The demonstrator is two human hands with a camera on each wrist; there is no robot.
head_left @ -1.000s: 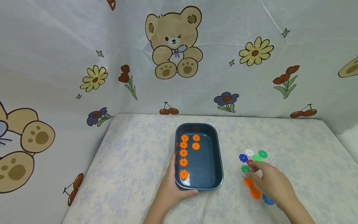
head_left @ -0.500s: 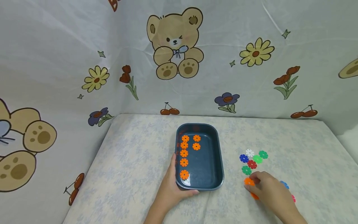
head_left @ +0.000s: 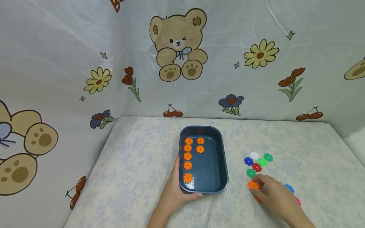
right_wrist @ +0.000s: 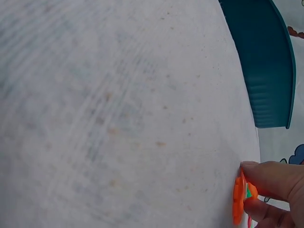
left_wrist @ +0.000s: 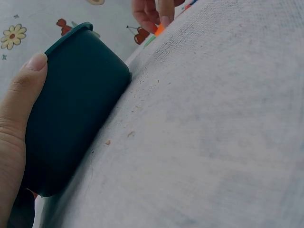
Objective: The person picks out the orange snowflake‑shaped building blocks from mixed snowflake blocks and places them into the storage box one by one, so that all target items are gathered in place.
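Observation:
My left hand (head_left: 174, 190) holds a dark blue-green rectangular tray (head_left: 225, 164) by its near left corner, thumb along the near rim. Orange snowflake discs (head_left: 187, 156) lie inside, in a column along the left side with two more beside it. To the right of the tray, my right hand (head_left: 272, 193) pinches an orange snowflake disc (head_left: 253, 185) between thumb and index finger, close to the cloth. Another orange disc (head_left: 259, 200) shows partly beneath that hand. In the right wrist view, the thumb and fingertips (right_wrist: 259, 178) meet at orange plastic.
Beyond the right hand lie a red disc (head_left: 257, 167), a dark blue disc (head_left: 248, 161), a white disc (head_left: 254, 155) and several green discs (head_left: 251, 173). A blue disc (head_left: 289, 188) and a pink disc (head_left: 298, 200) are partly hidden behind the hand. A patterned cloth (head_left: 137, 158) covers the table.
My right hand has come nearer from beside the red disc to the orange discs and now pinches one, shifting it slightly. The left hand and tray keep their place.

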